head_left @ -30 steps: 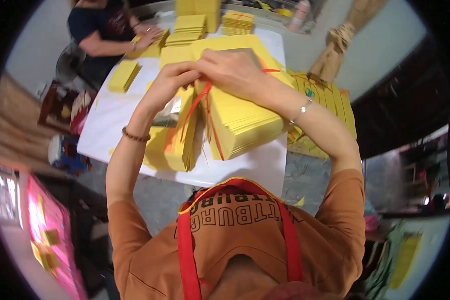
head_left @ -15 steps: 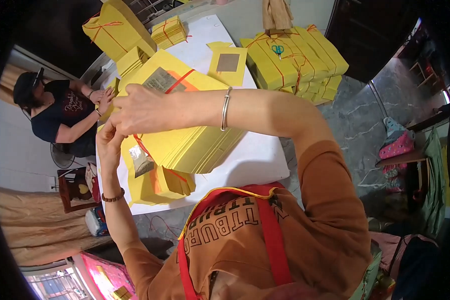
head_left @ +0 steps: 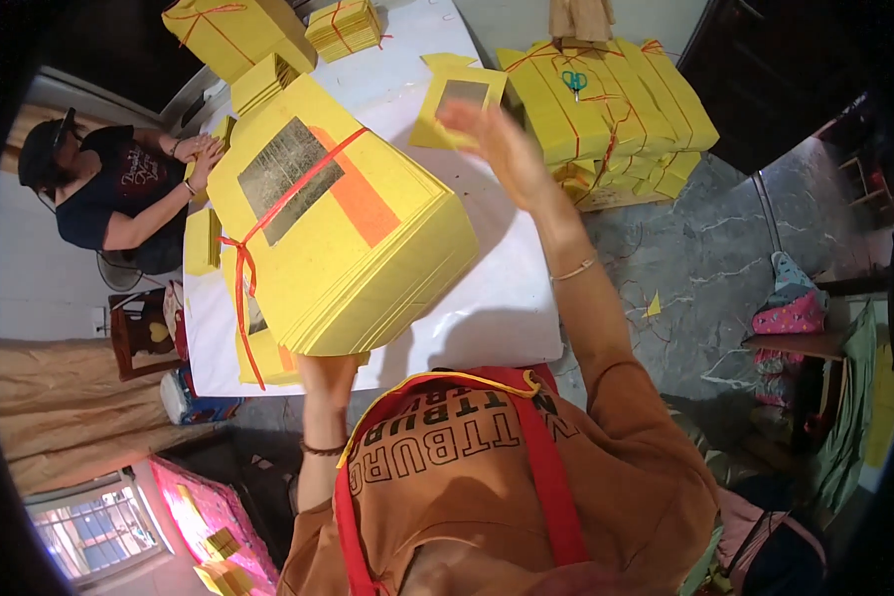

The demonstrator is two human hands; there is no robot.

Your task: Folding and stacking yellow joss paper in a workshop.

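White table (head_left: 512,338) beneath, the tied yellow bundle (head_left: 340,214) sits left of outstretched right fingers (head_left: 464,119), hiding the left fingers' state.

Co-worker (head_left: 119,194) at left: black cap (head_left: 44,149), dark shirt (head_left: 91,226). Teal scissors (head_left: 574,85) lying upper right. Beige curtain (head_left: 79,417) lower left, barred window (head_left: 94,533) just below it, pink sheet (head_left: 221,509) next to that. Grey marbled floor (head_left: 656,268) at right, yellow scrap (head_left: 654,304) on it. Green cloth (head_left: 846,397) far right, tall dark panel (head_left: 775,79) upper right.
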